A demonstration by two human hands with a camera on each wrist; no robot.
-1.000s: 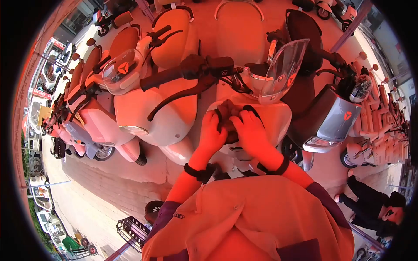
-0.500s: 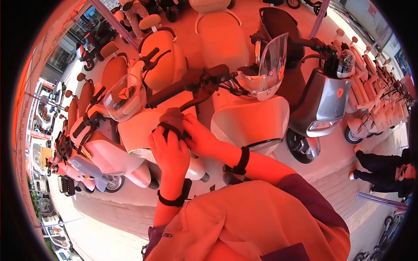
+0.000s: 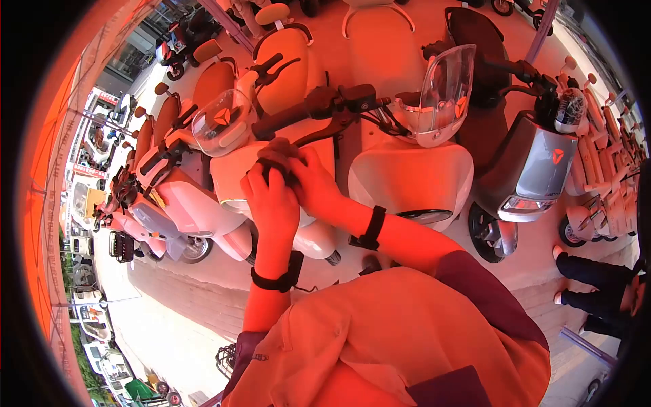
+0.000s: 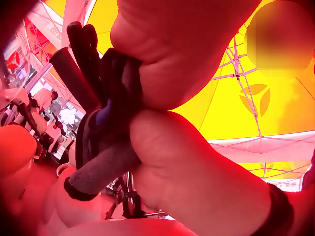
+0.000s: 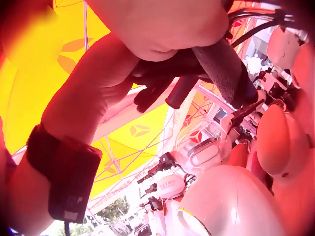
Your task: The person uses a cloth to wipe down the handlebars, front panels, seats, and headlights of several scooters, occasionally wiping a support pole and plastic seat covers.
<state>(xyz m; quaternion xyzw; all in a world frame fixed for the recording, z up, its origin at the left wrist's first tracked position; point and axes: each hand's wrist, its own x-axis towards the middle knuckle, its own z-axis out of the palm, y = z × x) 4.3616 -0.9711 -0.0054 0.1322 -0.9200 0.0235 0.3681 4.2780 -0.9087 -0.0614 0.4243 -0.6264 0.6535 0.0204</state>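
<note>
In the head view both hands meet around a bunched dark glove (image 3: 274,159), held just below a scooter's black handlebar grip (image 3: 288,117) and brake lever (image 3: 332,129). My left hand (image 3: 271,200) has its fingers bent over the near side. From the right, my right hand (image 3: 315,186) pinches the glove. In the left wrist view a grey, black-tipped part of the glove (image 4: 106,172) sticks out below the fingers. The right wrist view shows that grey part of the glove (image 5: 221,73) beside my right hand (image 5: 162,29). Much of the glove is hidden by the hands.
A scooter with a clear windshield (image 3: 447,95) stands ahead, and a grey-blue scooter (image 3: 546,166) is at its right. More scooters, one with a small windscreen (image 3: 224,122), line the left. People's legs (image 3: 590,278) show at right. A yellow canopy (image 4: 216,113) hangs overhead.
Both hands have moved left with the glove, from the windshield scooter's front panel to below the handlebar grip. In the last half second the hands stay together while the head view shifts.
</note>
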